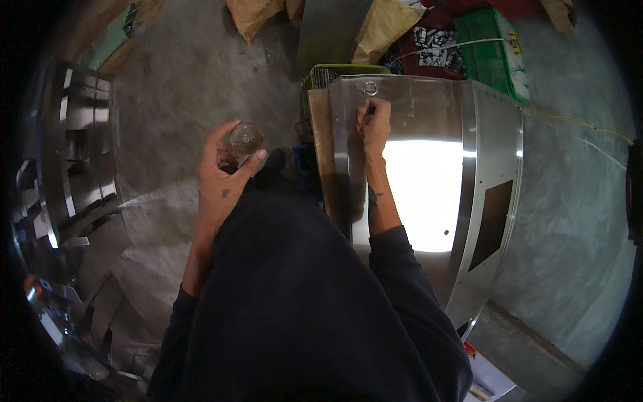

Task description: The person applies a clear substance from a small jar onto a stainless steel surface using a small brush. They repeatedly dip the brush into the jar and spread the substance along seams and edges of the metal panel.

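- Clear cup [246, 139]: our left hand [216, 179], fingers pinching its sides; best kept level.
- Right hand [376, 127]: fingers bent near a ring [370, 92] on the counter [425, 117]; we can't tell their grip.

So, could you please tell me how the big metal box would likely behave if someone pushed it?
The metal box is probably stiff, as its broad panels show no sagging. It may feel slippery under a palm, since its top is shiny enough to reflect a bright glare. It seems unlikely to roll, given its flat faces.
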Demonstrator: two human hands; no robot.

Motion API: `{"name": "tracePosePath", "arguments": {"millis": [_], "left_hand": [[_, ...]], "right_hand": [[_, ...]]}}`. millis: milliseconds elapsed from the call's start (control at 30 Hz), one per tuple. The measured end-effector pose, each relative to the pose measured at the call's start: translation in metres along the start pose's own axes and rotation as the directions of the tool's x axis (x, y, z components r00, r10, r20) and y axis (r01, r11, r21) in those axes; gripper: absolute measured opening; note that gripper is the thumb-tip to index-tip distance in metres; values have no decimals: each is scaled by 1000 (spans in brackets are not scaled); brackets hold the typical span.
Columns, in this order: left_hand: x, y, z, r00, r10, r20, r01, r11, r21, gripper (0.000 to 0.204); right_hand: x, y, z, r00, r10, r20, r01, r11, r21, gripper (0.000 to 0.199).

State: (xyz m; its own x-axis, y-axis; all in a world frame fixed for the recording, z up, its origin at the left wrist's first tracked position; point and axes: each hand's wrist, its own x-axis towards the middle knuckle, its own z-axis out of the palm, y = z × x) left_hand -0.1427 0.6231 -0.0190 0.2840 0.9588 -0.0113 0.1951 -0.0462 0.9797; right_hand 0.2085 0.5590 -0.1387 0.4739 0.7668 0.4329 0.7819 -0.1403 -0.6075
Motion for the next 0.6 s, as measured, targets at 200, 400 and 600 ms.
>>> {"name": "tracePosePath", "arguments": {"millis": [200,400,600], "left_hand": [[15,-8,4,998,-45,-32,45,999,7,62],[38,4,8,991,-129,24,128,991,31,62],[46,0,8,990,-132,58,130,991,32,62]], "right_hand": [[3,20,15,996,-85,24,87,989,-122,40],[2,18,8,994,20,107,-16,999,-43,45],[3,12,8,992,-74,102,87,987,-135,45]]}}
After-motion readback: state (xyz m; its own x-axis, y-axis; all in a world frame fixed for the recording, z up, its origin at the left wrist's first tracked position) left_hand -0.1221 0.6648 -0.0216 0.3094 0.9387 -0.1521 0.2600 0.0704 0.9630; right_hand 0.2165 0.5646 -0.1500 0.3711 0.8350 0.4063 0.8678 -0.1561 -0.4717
